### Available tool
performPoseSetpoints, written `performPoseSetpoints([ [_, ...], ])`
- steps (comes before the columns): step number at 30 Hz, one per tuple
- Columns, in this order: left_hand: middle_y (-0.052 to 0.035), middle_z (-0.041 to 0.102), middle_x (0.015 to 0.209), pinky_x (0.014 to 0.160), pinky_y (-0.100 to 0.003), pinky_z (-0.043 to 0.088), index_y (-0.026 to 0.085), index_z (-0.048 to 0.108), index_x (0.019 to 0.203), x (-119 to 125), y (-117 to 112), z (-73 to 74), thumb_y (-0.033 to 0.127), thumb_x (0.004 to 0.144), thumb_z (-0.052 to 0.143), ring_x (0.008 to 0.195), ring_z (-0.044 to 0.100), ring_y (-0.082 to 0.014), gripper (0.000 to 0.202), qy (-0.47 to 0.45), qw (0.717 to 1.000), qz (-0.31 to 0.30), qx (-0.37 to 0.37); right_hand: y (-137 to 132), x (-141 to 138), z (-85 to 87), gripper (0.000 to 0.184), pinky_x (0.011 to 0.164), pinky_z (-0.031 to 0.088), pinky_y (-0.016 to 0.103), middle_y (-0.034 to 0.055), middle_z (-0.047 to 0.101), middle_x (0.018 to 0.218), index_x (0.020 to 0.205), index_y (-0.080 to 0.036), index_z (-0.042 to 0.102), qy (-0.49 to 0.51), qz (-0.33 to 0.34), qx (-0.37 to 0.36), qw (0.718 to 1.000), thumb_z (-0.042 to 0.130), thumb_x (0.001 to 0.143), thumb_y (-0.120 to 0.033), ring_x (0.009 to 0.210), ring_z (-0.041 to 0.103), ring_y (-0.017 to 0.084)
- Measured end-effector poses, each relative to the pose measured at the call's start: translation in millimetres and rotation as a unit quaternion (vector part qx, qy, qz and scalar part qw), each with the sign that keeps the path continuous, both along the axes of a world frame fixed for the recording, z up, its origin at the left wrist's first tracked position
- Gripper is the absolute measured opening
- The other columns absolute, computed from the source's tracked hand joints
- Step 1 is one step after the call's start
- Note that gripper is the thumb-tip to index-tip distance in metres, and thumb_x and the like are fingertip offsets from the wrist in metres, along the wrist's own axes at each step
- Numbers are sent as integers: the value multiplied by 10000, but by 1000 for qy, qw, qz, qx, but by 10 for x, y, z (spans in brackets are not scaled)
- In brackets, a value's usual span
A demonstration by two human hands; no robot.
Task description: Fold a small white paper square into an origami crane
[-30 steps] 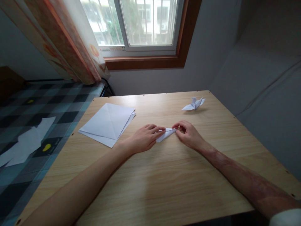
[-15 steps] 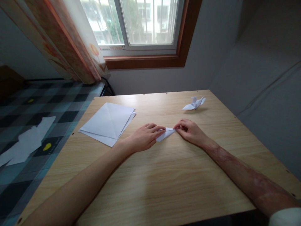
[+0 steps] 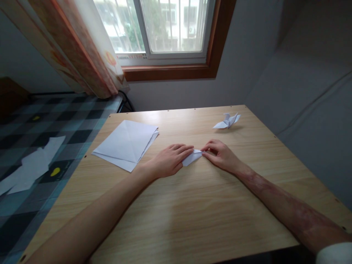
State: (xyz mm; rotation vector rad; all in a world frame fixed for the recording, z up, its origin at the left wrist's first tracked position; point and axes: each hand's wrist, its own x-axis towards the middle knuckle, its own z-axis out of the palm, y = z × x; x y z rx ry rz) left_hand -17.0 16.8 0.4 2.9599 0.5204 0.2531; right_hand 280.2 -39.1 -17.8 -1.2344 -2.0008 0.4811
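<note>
A small folded piece of white paper [image 3: 191, 158] lies on the wooden table between my two hands, its narrow end pointing right. My left hand [image 3: 171, 160] rests over its left part, fingers together on top and thumb by its near edge, holding it against the table. That covered part is hidden. With thumb and forefinger, my right hand [image 3: 217, 154] pinches the narrow right tip. Beyond my right hand stands a finished white paper crane [image 3: 227, 120], its wings spread.
A stack of creased white paper squares [image 3: 128, 141] lies at the table's left [image 3: 165, 220]. On the checked bedcover [image 3: 16, 146] beside it are cut white paper scraps [image 3: 35, 165]. A window [image 3: 176, 29] and curtain [image 3: 79, 44] are behind the table.
My right hand has shifted slightly left along the paper's tip, and less of the point now shows. My left hand stays in place.
</note>
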Motion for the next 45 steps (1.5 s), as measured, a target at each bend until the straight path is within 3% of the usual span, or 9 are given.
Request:
performPoseSetpoints([
  [5,-116,484,1750,1341,-468,397,187,453,1671,-9,17,-22,127,964,577,1595,489,-285,720,6,1000,-11,-21,3,2,-28,111,846,532,411,76,750,950,942,-245,825,-21,7,38,999,752,1024,-262,913,691,254],
  [20,-119,561,1682,1306,-495,451,172,560,1549,6,18,2,138,956,608,1526,554,-312,596,-2,999,-2,-33,12,90,14,96,933,527,470,80,769,1024,937,-243,762,-125,24,130,983,718,1021,-226,963,693,274],
  [28,-108,587,1663,1298,-489,464,186,592,1520,-14,32,-26,117,942,610,1518,566,-299,583,-20,999,-6,-32,-25,179,125,208,1139,470,531,53,789,1092,969,-247,744,-182,66,129,973,699,852,-81,986,724,267],
  [31,-107,597,1656,1298,-492,465,200,589,1537,-16,38,-30,113,939,608,1519,572,-292,605,-25,999,-15,-33,-5,189,78,210,1111,493,528,52,800,1061,952,-245,766,-148,47,130,979,680,863,-74,978,733,267],
  [36,-93,596,1663,1329,-505,431,230,580,1566,-20,50,-26,109,961,592,1537,564,-278,617,-22,999,-34,-34,21,166,-9,343,980,564,483,80,812,1135,1121,-249,822,-91,38,115,988,643,900,-58,1043,731,287],
  [40,-87,602,1659,1340,-496,420,229,585,1564,-30,43,-31,109,966,589,1544,561,-274,609,-20,999,-26,-35,12,167,2,509,1043,569,506,77,791,1313,1341,-299,791,-91,86,94,988,613,930,-55,1142,722,291],
  [45,-93,522,1728,1369,-447,380,218,501,1657,-64,50,-40,126,996,556,1605,498,-252,671,-7,998,-21,-56,1,183,15,670,1145,561,548,64,734,1500,1580,-344,642,-113,158,92,977,599,967,-77,1329,683,304],
])
